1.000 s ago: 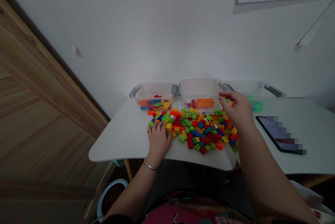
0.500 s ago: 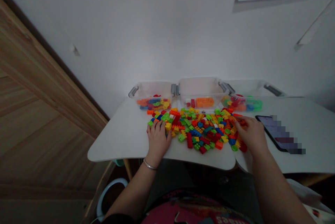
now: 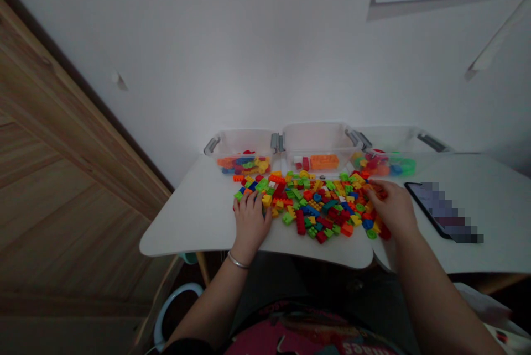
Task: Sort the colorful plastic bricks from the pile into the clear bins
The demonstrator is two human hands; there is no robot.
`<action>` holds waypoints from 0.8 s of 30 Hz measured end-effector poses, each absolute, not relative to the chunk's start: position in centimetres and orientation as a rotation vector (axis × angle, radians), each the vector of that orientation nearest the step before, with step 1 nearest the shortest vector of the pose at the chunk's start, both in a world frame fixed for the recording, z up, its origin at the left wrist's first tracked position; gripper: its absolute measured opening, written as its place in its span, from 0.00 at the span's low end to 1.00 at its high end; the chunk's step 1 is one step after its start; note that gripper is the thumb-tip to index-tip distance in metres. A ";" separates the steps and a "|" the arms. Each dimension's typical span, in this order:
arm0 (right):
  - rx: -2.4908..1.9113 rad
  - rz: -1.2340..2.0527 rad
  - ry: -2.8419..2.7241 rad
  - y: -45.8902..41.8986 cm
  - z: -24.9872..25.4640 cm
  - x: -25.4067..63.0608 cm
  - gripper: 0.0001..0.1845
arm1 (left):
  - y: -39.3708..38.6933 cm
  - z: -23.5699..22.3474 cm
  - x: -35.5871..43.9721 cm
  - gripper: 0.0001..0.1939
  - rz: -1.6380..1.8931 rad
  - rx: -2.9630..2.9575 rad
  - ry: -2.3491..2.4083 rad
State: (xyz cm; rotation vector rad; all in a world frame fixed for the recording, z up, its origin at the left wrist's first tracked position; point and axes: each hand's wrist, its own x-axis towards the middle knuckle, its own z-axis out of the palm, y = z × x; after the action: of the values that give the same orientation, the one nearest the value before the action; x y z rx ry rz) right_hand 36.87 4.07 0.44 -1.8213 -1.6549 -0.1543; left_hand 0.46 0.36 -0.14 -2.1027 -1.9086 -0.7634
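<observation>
A wide heap of colourful plastic toy bricks (image 3: 312,209) lies across the front of the white table. My left hand (image 3: 251,215) rests palm down at the heap's left edge, its fingers spread over a few bricks. At the right edge, my right hand (image 3: 394,208) has its thumb and fingers curled round an orange toy brick (image 3: 379,192). The fingers partly cover that brick, so its full shape is hidden. Beneath this hand, some red and yellow bricks show near the palm.
Behind the heap stand three clear bins: the left bin (image 3: 244,140) and right bin (image 3: 398,139) hold mixed pieces, the middle bin (image 3: 317,136) a large orange block (image 3: 324,162) and small red pieces. A phone (image 3: 440,214) lies to the right on the white table (image 3: 182,217).
My right hand has shifted slightly left, further over the bricks, and the orange brick at its fingers has moved with it. My left hand stays where it was.
</observation>
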 end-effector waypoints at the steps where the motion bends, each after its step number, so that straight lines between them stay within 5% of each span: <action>1: -1.853 -0.168 -1.679 4.2 0.6 36.7 0.20 | 0.4 -0.2 0.5 0.21 -0.768 -2.101 -1.905; 13: -2.320 -0.247 -1.645 3.4 2.1 35.1 0.25 | 0.3 0.0 0.5 0.21 -0.756 -2.105 -1.920; 24: -2.063 -0.387 -1.596 4.2 0.3 35.8 0.23 | 0.2 0.1 0.5 0.22 -0.759 -2.111 -1.927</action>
State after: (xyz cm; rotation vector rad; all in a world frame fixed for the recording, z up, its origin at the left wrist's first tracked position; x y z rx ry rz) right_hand 35.80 4.16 0.30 -2.0630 -1.5960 -0.3868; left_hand 0.49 0.16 0.10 -2.1110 -1.9270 -0.7593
